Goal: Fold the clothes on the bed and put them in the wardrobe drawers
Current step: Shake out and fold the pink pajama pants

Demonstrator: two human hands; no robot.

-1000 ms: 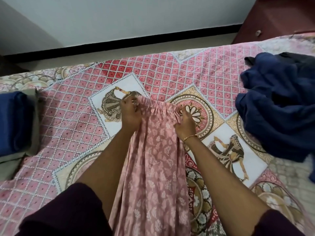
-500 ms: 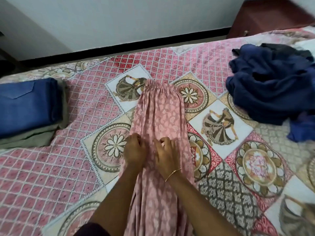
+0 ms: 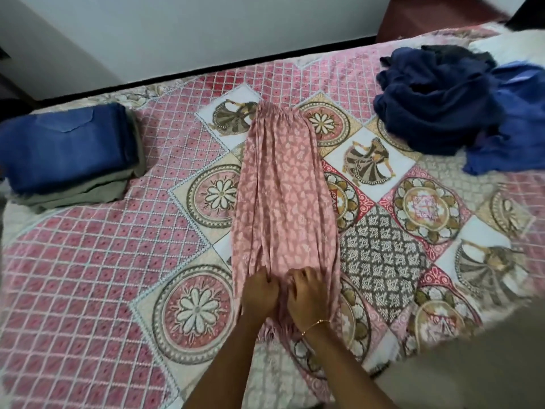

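A long pink skirt (image 3: 283, 196) lies stretched lengthwise down the middle of the bed (image 3: 88, 276). Near its lower end, the left hand (image 3: 259, 293) and right hand (image 3: 306, 293) sit side by side, fingers curled, gripping the fabric. Folded jeans (image 3: 65, 146) rest at left, a heap of dark blue clothes (image 3: 442, 98) at right.

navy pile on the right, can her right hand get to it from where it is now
Probably yes. The right hand grips the pink garment, so it must let go first. Only open bedspread lies between it and the navy pile, though that looks like a long stretch.
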